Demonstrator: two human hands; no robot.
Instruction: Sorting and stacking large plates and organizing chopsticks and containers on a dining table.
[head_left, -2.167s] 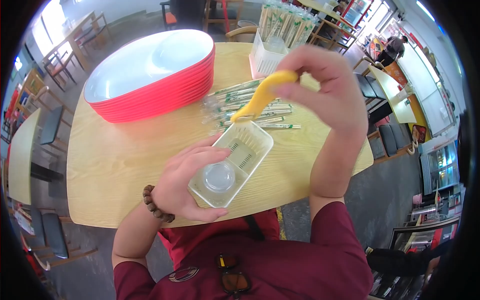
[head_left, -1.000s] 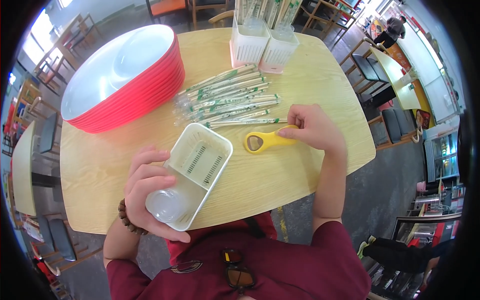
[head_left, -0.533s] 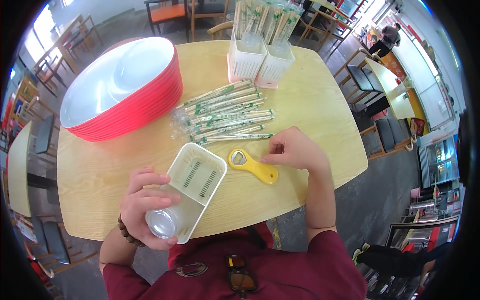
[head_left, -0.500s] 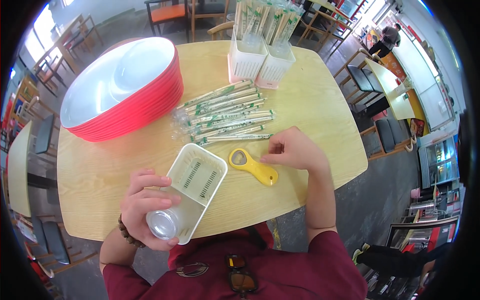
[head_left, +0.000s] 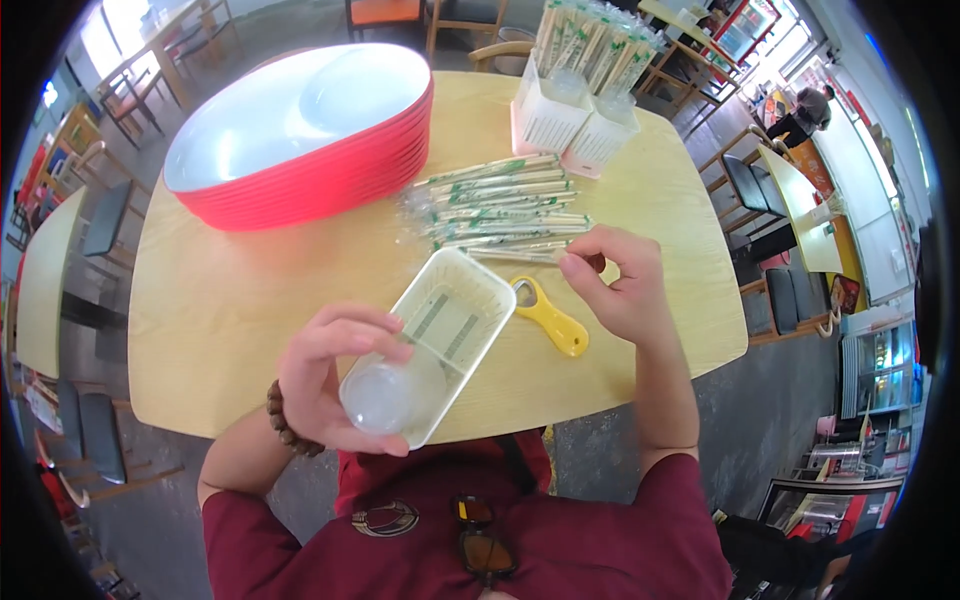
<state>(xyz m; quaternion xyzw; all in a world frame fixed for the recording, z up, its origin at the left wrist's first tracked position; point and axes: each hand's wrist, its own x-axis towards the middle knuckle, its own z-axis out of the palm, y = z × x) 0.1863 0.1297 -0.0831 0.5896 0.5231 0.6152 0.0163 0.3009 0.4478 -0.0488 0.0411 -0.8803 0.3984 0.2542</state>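
Note:
My left hand [head_left: 335,385], with a beaded bracelet at the wrist, is closed round the near end of a white slotted plastic utensil holder [head_left: 480,335]. A clear plastic cup [head_left: 378,398] sits at that near end, next to my fingers. My right hand [head_left: 625,285] is curled with thumb and index finger together. Its fingertips are at the right ends of the paper-wrapped chopsticks [head_left: 505,215] spread on the table; whether they pinch a pack cannot be made out. Between the holder and my right hand lies a yellow bottle opener [head_left: 555,325].
A stack of red-sided, white oval trays [head_left: 320,180] stands at the table's far left. Two white holders [head_left: 560,115] full of wrapped chopsticks stand at the far right of the wooden table [head_left: 230,330]. Chairs and other tables surround it; another person [head_left: 805,112] is far off to the right.
My right hand has moved from beside the bottle opener to the chopsticks' ends. My left hand still holds the utensil holder and cup. The whole view has shifted, with the table things appearing farther right.

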